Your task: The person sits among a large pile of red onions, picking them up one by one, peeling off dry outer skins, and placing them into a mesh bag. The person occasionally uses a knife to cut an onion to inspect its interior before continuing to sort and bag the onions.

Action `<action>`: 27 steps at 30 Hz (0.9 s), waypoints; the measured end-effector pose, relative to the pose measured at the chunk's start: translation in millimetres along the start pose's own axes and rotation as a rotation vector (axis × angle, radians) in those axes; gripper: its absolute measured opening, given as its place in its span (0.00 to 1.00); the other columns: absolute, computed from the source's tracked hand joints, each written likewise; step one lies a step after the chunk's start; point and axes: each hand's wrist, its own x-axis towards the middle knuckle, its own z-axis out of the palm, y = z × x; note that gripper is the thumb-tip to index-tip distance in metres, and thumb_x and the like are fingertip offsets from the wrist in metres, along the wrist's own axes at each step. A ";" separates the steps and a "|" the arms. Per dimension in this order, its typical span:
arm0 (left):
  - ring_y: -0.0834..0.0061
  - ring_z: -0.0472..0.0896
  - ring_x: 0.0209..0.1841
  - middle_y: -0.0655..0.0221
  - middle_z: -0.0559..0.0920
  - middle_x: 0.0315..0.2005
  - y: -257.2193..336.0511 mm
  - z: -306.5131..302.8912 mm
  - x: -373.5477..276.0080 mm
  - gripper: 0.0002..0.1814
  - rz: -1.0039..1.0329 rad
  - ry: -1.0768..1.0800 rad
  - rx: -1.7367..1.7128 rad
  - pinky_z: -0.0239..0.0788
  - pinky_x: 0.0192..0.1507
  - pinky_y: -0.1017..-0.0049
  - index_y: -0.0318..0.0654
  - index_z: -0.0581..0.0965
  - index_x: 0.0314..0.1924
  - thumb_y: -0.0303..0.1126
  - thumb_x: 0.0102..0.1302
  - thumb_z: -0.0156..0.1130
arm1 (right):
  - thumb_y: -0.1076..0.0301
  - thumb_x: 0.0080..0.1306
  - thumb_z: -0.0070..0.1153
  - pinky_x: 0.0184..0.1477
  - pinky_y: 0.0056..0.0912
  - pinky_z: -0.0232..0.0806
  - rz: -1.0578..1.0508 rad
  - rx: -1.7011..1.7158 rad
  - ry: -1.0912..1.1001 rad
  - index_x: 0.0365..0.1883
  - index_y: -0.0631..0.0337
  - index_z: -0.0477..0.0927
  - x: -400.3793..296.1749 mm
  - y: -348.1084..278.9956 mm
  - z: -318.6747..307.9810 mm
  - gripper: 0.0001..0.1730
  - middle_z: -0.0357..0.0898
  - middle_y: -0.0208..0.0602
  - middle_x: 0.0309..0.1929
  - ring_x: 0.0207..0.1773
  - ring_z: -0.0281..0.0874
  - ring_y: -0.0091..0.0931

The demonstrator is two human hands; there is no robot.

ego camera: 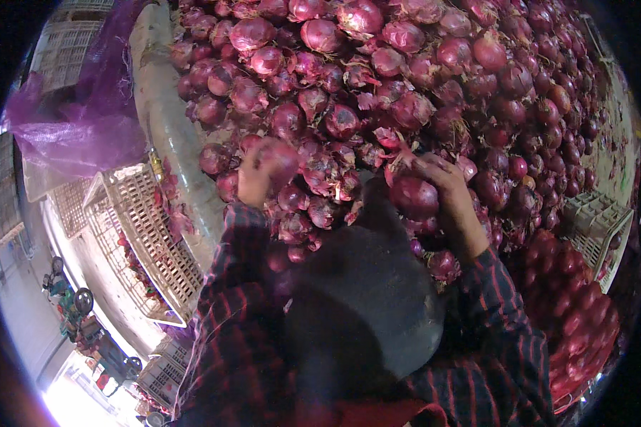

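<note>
A large heap of red onions (320,107) with dry roots and loose skins fills the area before me. At the heap's left part, my left hand (257,173) is closed around a red onion (279,160), its outline blurred. My right hand (442,173) is over the heap to the right, its fingers bent at a bigger red onion (414,198) with papery skins by the fingertips. Whether the fingers grip that onion or only touch it I cannot tell. Both sleeves are dark plaid.
A pale, rounded ledge (176,128) borders the heap on the left. Beyond it are a plastic crate (149,240) holding onion skins and a purple mesh net (80,144). On the right stand another crate (601,224) and a red mesh sack of onions (571,315).
</note>
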 end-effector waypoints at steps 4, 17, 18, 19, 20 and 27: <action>0.61 0.78 0.53 0.58 0.79 0.50 -48.8 -36.1 -24.0 0.32 0.220 -0.455 0.586 0.70 0.56 0.66 0.38 0.71 0.61 0.42 0.58 0.70 | 0.68 0.66 0.54 0.58 0.29 0.65 -0.224 -0.320 0.061 0.50 0.64 0.81 -30.8 6.1 -23.6 0.16 0.82 0.38 0.50 0.56 0.76 0.27; 0.44 0.72 0.57 0.47 0.74 0.52 -69.3 -137.1 150.7 0.40 0.279 0.542 0.984 0.67 0.58 0.56 0.46 0.68 0.65 0.40 0.51 0.72 | 0.64 0.65 0.59 0.44 0.31 0.74 0.299 0.430 0.168 0.48 0.64 0.78 -54.5 -2.3 -17.8 0.16 0.81 0.33 0.42 0.41 0.80 0.27; 0.44 0.72 0.57 0.47 0.73 0.53 -69.1 -139.1 171.1 0.41 0.210 0.524 0.999 0.68 0.57 0.56 0.48 0.68 0.66 0.41 0.50 0.73 | 0.64 0.65 0.59 0.43 0.30 0.74 0.293 0.419 0.182 0.47 0.64 0.79 -53.5 -3.3 -15.9 0.16 0.81 0.33 0.41 0.41 0.80 0.26; 0.44 0.73 0.57 0.47 0.73 0.54 -67.6 -136.8 190.2 0.43 0.145 0.502 1.011 0.68 0.57 0.56 0.49 0.68 0.66 0.41 0.48 0.74 | 0.65 0.65 0.59 0.42 0.30 0.74 0.293 0.399 0.205 0.46 0.64 0.79 -53.3 2.8 -20.7 0.15 0.81 0.33 0.41 0.40 0.80 0.26; 0.43 0.73 0.58 0.46 0.73 0.54 -69.5 -135.5 199.2 0.44 0.077 0.482 1.025 0.68 0.57 0.55 0.51 0.67 0.66 0.42 0.47 0.75 | 0.65 0.65 0.58 0.42 0.30 0.74 0.294 0.379 0.224 0.45 0.64 0.79 -52.0 14.8 -27.9 0.14 0.81 0.33 0.41 0.40 0.80 0.25; 0.50 0.78 0.55 0.47 0.74 0.57 -80.2 -140.8 184.3 0.44 -0.006 0.466 0.460 0.70 0.57 0.61 0.47 0.64 0.69 0.43 0.53 0.72 | 0.64 0.66 0.57 0.43 0.29 0.73 0.266 0.297 0.202 0.46 0.64 0.80 -44.3 2.7 -22.0 0.14 0.81 0.34 0.42 0.41 0.80 0.25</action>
